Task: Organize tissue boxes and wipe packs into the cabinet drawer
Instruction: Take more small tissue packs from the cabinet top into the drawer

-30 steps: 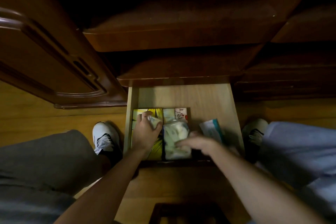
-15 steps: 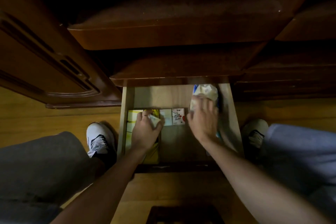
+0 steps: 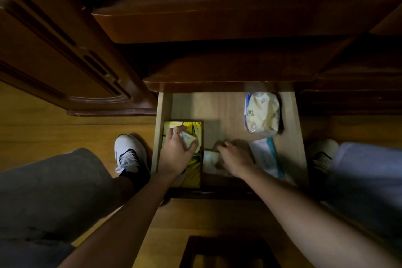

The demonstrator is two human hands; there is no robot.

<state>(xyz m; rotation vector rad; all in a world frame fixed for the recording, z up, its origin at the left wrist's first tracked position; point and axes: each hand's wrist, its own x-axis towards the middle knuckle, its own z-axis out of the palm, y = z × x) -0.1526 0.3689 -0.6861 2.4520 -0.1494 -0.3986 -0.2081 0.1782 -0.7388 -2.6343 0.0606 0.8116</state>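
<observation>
Down in the drawer (image 3: 227, 106), the left hand (image 3: 177, 152) grips a small pack (image 3: 189, 138) over the yellow tissue box (image 3: 193, 165) at the left wall; the right hand (image 3: 236, 159) closes on a pale pack (image 3: 210, 160) mid-front. In this dimness, either could slip and jumble the row.

It is dim where I work; the cabinet (image 3: 217, 17) above falls into near black. The drawer (image 3: 217, 111) floor catches the most light, and my right hand (image 3: 237, 159) smears with motion blur. The wide lens bends the edges; corners darken.
</observation>
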